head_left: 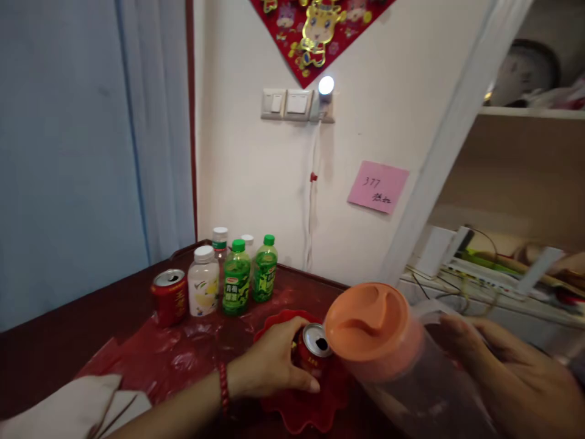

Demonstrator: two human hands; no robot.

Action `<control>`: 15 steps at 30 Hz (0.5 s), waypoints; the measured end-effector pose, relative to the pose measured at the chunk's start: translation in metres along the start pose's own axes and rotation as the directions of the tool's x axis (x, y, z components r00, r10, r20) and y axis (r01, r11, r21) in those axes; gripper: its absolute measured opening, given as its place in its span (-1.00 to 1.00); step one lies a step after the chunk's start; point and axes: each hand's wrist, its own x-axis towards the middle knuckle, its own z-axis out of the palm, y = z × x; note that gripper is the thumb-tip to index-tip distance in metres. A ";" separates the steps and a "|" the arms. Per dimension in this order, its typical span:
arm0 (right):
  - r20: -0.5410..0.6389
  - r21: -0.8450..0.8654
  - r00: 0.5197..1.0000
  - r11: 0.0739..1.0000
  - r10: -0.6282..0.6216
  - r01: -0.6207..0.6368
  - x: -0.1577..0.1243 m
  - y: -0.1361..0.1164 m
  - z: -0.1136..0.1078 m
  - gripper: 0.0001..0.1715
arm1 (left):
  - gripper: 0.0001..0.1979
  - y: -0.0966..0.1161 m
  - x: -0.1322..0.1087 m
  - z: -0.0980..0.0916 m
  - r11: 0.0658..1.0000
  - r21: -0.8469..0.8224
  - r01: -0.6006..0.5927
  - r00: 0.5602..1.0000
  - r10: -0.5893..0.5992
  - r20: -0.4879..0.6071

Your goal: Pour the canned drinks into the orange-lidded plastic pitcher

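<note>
My left hand (269,360) wraps round a red drink can (311,350), which is upright with its top opened, in a red scallop-edged plate (292,421). A red bead bracelet (223,388) circles that wrist. My right hand (507,372) is closed on the handle of a clear plastic pitcher (420,390) with an orange lid (368,314). The pitcher leans left, its lid close to the can's opening. No stream of liquid shows between them. What is inside the pitcher is too blurred to tell.
Behind stand another red can (169,297), a white bottle (203,281), green bottles (236,277) and clear capped bottles (220,241). Red plastic film (183,353) covers part of the dark table. Beige cloth (68,402) lies front left. Shelves with a white router (484,277) stand right.
</note>
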 end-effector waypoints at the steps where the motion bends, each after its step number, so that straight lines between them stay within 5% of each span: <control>1: 0.008 0.008 0.999 0.999 0.034 -0.034 0.002 -0.001 0.001 -0.37 | -0.32 0.001 0.001 0.000 0.999 -0.035 -0.006 1.000 0.006 0.014; 10: -0.295 0.248 0.950 0.968 0.105 -0.030 0.009 0.021 0.038 -0.13 | -0.37 -0.005 0.007 0.001 0.990 -0.143 -0.001 0.998 0.011 0.069; 15: -0.316 0.395 0.935 0.918 0.162 -0.025 0.008 0.055 0.070 -0.17 | -0.36 -0.007 0.009 0.002 0.985 -0.172 0.000 0.993 0.020 0.113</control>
